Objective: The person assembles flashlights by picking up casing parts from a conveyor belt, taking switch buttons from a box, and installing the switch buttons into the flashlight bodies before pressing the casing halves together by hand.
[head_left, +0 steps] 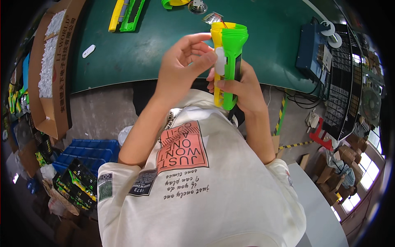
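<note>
A flashlight housing (231, 57) stands upright before me, one half green and the other yellow, its wide threaded head up. My right hand (245, 86) wraps round its lower body, thumb across the front. Against its left side lies a white oblong plastic piece (220, 61). My left hand (188, 59) pinches this piece with the thumb on its face; the fingertips behind are partly hidden. A silver reflector (212, 17) with a red wire sits just behind the housing's open head.
On the green table (164, 18) lie another white oblong piece (88, 51) and an opened yellow-and-green housing (127, 15). A carton of white parts (46, 78) stands at the left. A blue machine with wire spools (311, 49) stands at the right. A blue crate (88, 151) is lower left.
</note>
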The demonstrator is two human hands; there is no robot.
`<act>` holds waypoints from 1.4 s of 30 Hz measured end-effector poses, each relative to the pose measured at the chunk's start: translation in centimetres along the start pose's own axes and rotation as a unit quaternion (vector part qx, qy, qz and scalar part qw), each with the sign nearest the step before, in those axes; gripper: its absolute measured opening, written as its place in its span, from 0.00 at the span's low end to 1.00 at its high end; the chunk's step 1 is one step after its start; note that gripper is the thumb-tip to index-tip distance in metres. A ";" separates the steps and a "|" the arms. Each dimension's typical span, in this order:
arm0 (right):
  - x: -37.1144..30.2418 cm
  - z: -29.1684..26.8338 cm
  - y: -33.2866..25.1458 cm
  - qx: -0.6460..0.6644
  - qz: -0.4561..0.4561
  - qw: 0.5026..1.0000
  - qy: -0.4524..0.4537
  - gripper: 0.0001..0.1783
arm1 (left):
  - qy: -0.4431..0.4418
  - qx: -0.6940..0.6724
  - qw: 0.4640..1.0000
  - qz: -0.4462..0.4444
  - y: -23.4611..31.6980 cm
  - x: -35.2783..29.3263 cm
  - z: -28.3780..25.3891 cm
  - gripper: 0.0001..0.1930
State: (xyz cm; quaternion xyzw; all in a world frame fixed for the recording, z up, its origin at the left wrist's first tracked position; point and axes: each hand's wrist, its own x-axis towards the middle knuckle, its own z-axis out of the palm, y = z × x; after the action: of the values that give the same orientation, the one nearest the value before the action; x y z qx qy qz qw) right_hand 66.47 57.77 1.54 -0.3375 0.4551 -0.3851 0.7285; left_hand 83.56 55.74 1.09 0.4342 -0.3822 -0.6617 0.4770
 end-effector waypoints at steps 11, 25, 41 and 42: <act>-0.1 1.2 0.3 -0.050 0.047 0.994 -0.081 0.18 | -0.121 -0.116 0.983 -0.073 -0.8 0.8 -1.2 0.14; -0.4 1.4 0.2 0.047 0.058 0.989 -0.124 0.26 | -0.089 -0.101 0.989 -0.063 -0.2 0.5 -1.3 0.12; -0.9 1.3 0.6 0.004 0.061 0.996 -0.068 0.19 | -0.179 -0.008 0.984 -0.021 0.6 0.2 -2.6 0.31; -1.0 1.4 0.3 0.004 0.061 0.996 -0.069 0.19 | -0.176 -0.016 0.984 -0.027 0.7 0.0 -2.6 0.32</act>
State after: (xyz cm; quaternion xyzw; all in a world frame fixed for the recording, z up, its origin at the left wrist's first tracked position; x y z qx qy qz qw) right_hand 67.53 58.96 2.19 -0.3319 0.4217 -0.3180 0.7816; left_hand 86.19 55.29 0.87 0.3132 -0.4378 -0.7466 0.3909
